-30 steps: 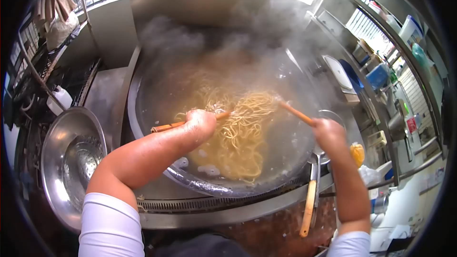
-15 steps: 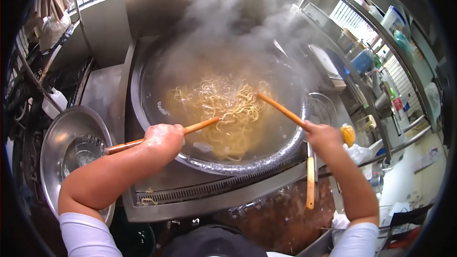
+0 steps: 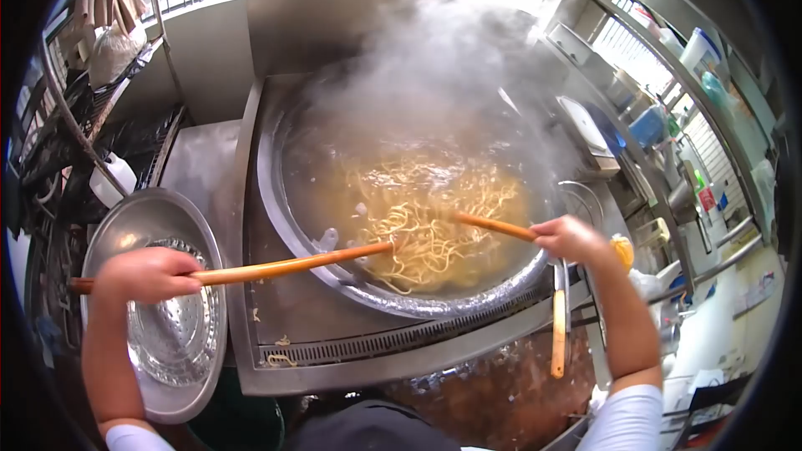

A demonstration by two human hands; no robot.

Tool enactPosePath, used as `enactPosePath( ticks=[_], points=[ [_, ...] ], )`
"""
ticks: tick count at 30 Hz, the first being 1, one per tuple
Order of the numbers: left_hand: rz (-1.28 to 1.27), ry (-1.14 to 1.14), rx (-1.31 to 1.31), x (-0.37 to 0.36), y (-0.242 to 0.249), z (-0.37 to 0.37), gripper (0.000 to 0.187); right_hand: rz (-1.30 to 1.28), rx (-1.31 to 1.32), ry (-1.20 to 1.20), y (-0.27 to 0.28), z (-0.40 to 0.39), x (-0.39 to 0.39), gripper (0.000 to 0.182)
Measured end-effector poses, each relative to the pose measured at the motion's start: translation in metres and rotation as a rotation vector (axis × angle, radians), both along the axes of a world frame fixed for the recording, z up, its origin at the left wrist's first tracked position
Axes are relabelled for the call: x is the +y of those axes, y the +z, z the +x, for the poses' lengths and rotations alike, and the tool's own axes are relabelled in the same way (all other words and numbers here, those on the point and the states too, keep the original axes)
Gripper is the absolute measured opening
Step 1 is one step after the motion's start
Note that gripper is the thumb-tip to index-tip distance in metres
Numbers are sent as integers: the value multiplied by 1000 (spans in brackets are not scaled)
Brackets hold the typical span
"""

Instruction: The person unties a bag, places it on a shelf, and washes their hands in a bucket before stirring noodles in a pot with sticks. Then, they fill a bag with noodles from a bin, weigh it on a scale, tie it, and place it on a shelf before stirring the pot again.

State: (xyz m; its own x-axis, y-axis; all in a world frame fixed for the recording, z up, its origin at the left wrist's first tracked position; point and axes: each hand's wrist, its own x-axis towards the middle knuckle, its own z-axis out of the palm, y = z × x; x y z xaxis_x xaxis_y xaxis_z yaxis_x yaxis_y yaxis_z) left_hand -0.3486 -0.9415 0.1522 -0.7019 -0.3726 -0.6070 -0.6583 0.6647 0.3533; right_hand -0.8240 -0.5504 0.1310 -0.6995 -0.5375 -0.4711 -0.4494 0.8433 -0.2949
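Note:
Yellow noodles (image 3: 426, 242) float in the cloudy water of a large round wok (image 3: 280, 209), under thick steam. My left hand (image 3: 150, 274) is closed around a long wooden stick (image 3: 292, 264), held nearly level above a metal bowl; the stick's far tip reaches into the noodles. My right hand (image 3: 572, 240) grips a second wooden stick (image 3: 497, 226), whose tip dips among the noodles from the right. The two tips are a short way apart.
The large metal bowl (image 3: 159, 209) stands left of the stove, with a perforated strainer (image 3: 180, 338) inside. A wooden-handled tool (image 3: 558, 334) hangs over the stove's front right edge. Shelves with containers (image 3: 647, 127) line the right side. Noodle scraps (image 3: 280, 359) lie by the front grate.
My left hand has moved left and down, back over the bowl, drawing its stick along. The right stick's tip has come lower and nearer. The noodles have spread toward the near side.

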Motion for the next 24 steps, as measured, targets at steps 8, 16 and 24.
enactPosePath(
  ticks=[8,16,24],
  points=[
    [-134,453,131,-50,29,17,21,-511,-162,-243,-167,2,-103,40],
    [-372,268,-88,-103,-66,-169,28,-811,-403,-517,-208,-28,-135,44],
    [-421,152,-19,-61,-126,-383,29,-441,6,-139,24,-93,115,34]
  ],
)
